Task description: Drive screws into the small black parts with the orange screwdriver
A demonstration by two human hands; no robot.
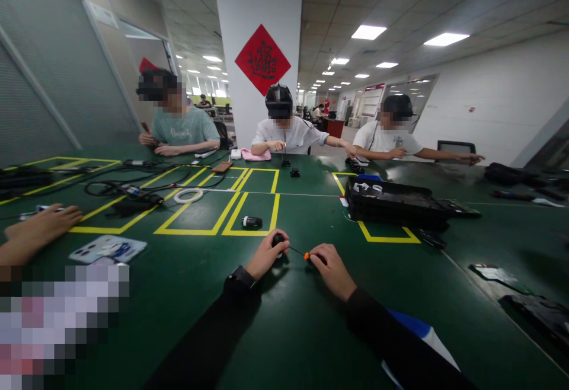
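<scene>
My left hand (263,258), with a dark band on its wrist, is closed around a small black rounded object (278,239) just above the green table. My right hand (333,270) grips a screwdriver (306,256) with an orange and black handle. Its thin dark shaft points left toward the black object; whether the tip touches it I cannot tell. Beyond my left hand, a short black-and-white cylinder (252,222) lies on its side within yellow tape lines.
A long black plastic housing (391,200) lies at the right, beyond my right hand. At the left are a phone (108,249), a co-worker's hand (57,224), black cables and a white cable coil (188,195). Several people sit across the green table (306,215).
</scene>
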